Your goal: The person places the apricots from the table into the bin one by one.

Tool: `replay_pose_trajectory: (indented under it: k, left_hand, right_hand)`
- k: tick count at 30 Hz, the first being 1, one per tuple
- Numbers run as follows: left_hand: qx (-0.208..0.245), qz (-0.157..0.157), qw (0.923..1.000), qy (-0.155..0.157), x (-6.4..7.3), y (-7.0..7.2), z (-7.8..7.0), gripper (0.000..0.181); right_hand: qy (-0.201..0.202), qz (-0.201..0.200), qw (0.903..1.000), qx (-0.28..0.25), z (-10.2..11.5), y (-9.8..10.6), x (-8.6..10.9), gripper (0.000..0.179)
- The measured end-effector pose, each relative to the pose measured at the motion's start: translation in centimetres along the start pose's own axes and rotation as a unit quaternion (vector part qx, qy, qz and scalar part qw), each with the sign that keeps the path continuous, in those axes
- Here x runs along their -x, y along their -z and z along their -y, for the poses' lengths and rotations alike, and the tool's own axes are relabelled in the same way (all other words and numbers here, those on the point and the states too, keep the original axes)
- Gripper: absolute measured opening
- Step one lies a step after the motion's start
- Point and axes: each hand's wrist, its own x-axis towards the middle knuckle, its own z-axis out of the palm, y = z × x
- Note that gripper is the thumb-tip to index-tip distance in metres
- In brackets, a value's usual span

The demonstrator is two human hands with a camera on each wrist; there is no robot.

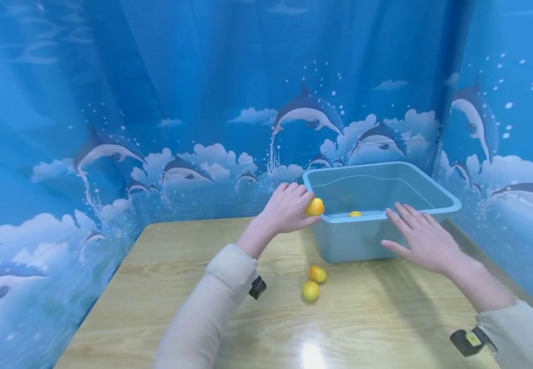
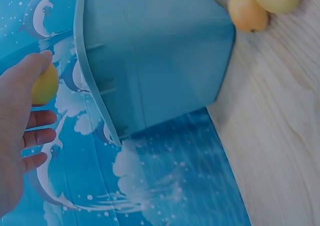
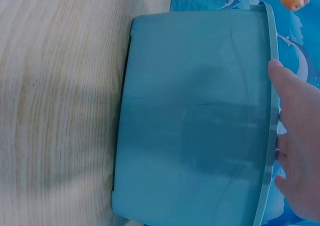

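Note:
My left hand point(image 1: 289, 207) grips a small yellow-orange fruit point(image 1: 314, 207) beside the near left corner of a blue plastic bin point(image 1: 354, 241). In the left wrist view the thumb lies against the fruit point(image 2: 46, 84). My right hand point(image 1: 425, 238) is spread with straight fingers at the bin's near rim, holding nothing. From the right wrist, its thumb point(image 3: 281, 75) shows right at the rim point(image 3: 274, 100). Inside the bin lies another yellow fruit point(image 1: 355, 213), partly hidden by the front wall. Two more fruits, one yellow-orange point(image 1: 317, 274) and one yellow point(image 1: 310, 291), sit together on the table before the bin.
The wooden table point(image 1: 179, 287) carries the bin at its far right part. A blue curtain point(image 1: 229, 77) printed with dolphins and clouds hangs behind the table and along both sides. Dark wrist cameras, left point(image 1: 258, 287) and right point(image 1: 467, 342), hang below the sleeves.

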Motion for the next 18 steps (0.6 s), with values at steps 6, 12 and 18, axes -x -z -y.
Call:
replay_pose_trajectory:
  k: [6, 12, 18]
  left_hand:
    - [0.004, 0.035, 0.9993, 0.010, -1.9, 0.4, -1.0, 0.050]
    - [-0.014, 0.065, 0.9977, 0.015, -3.3, 0.4, -1.9, 0.051]
    - [-0.009, 0.070, 0.9971, 0.029, -4.8, 0.2, -2.6, 0.049]
  right_hand:
    - [-0.003, -0.002, 0.9999, -0.010, 0.0, 0.0, 0.0, 0.080]
    - [-0.002, -0.005, 0.9999, -0.016, 0.0, -0.1, 0.0, 0.079]
    - [-0.004, -0.006, 0.9998, -0.021, -0.2, -0.1, 0.0, 0.078]
